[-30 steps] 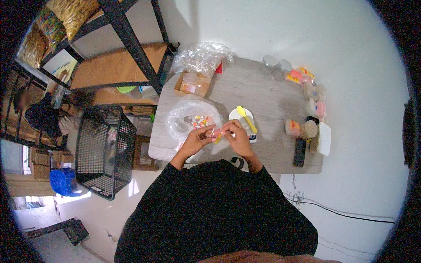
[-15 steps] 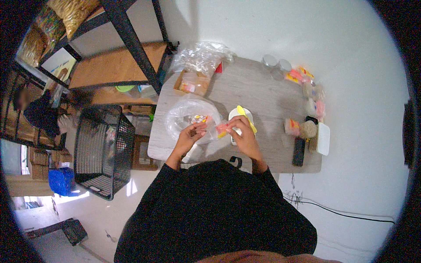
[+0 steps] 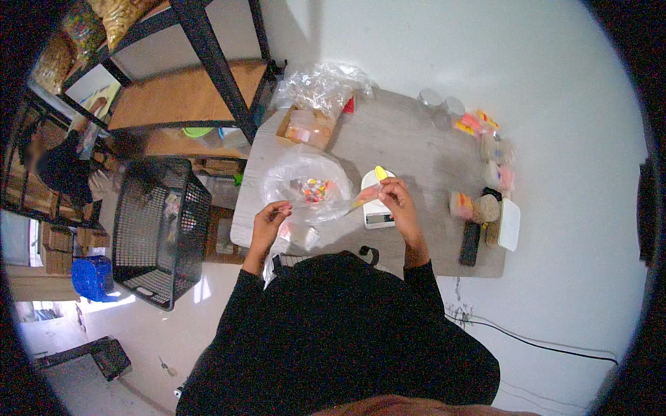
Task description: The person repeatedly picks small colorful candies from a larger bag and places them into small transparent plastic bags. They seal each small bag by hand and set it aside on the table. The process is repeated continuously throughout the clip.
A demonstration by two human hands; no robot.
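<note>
Fingers of the right hand (image 3: 400, 205) pinch a clear packet with pink-and-yellow contents (image 3: 366, 197) over the table (image 3: 437, 239), between an open clear bag (image 3: 281, 173) and a white scale (image 3: 378, 219). The left hand's (image 3: 266, 227) fingers curl together; whether they grip film, I cannot tell.

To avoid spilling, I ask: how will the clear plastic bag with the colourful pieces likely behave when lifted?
The clear plastic bag will probably be floppy, since its see-through film looks thin and wrinkled. The colourful pieces may shift, as they look loosely heaped. It seems likely light for its size, because only this small heap shows inside.
</note>
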